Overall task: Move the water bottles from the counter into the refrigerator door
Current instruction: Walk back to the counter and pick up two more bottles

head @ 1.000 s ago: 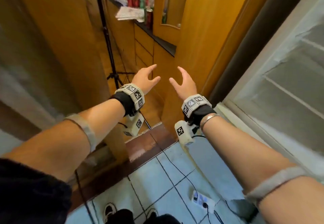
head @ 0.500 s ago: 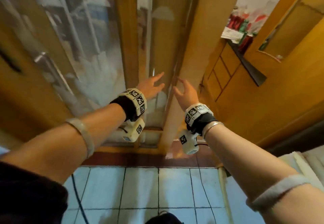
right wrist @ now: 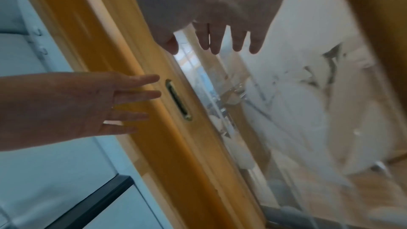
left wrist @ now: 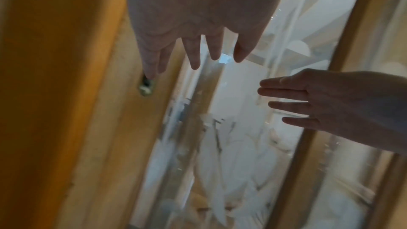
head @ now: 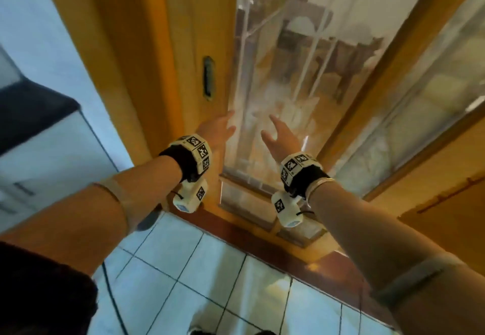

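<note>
Plainly, neither the water bottles, the counter nor the refrigerator shows in any view, so how much is done cannot be told, nor how the bottles look; I judge this a walk between stations. The left hand [head: 217, 131] hangs just below the recessed handle [head: 207, 77] of a glazed wooden sliding door [head: 168, 46], fingers straight and spread, holding nothing. The right hand [head: 280, 138], to the handle's right before the glass, is likewise spread and empty.

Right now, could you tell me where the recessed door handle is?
In the head view the door handle is set in the wooden door frame, left of the glass panel, above the left hand.
</note>
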Available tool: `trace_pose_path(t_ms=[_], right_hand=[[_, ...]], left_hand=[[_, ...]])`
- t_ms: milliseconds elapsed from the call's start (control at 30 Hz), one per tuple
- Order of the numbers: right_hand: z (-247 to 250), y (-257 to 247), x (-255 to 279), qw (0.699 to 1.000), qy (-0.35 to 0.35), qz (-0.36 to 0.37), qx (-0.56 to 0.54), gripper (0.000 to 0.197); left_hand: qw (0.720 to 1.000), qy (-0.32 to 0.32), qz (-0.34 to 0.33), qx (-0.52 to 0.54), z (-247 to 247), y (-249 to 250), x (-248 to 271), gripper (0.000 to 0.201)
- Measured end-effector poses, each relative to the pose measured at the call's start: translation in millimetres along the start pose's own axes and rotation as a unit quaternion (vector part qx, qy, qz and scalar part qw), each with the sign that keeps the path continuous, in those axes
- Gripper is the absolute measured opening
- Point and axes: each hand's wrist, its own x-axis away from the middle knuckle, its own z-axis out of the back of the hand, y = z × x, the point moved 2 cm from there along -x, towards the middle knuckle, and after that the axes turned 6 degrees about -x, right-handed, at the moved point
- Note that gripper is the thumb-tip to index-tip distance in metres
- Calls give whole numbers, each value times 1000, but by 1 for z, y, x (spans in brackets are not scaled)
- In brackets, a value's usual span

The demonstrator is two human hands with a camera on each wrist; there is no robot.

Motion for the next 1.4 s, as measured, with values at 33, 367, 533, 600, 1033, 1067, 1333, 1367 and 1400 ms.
trace_pose_path(t_ms=[33,367,533,600,1033,1067,1333,1367,1400], right_hand=[[-16,-15,-8,1000,-7,12,3,58],[-152,-163,-63,985,-133,108,28,60],[-217,-232,-86,960,-212,180,-18,55],[-244,-259,-98,952,-237,194,-17,54],[-377,-400,-126,872,-346,346,-28,52],[-388,-410,-125,866,-351,356,-24,52],[-487,-478,-111,849,-373,373,-2,51],[-501,-487,-109,849,-371,375,2,52],[-513,-497,-107,850,-369,377,7,52]], left_hand=[[1000,11,9,2,13,-18,4,47],[981,123,138,57,111,-186,39,52],[960,182,213,22,151,-253,50,52],[946,213,243,32,169,-279,56,52],[868,300,394,38,243,-403,105,54],[862,306,402,33,248,-413,110,53],[840,329,429,41,289,-515,141,55],[841,328,428,37,296,-530,144,56],[843,328,424,30,303,-544,147,57]])
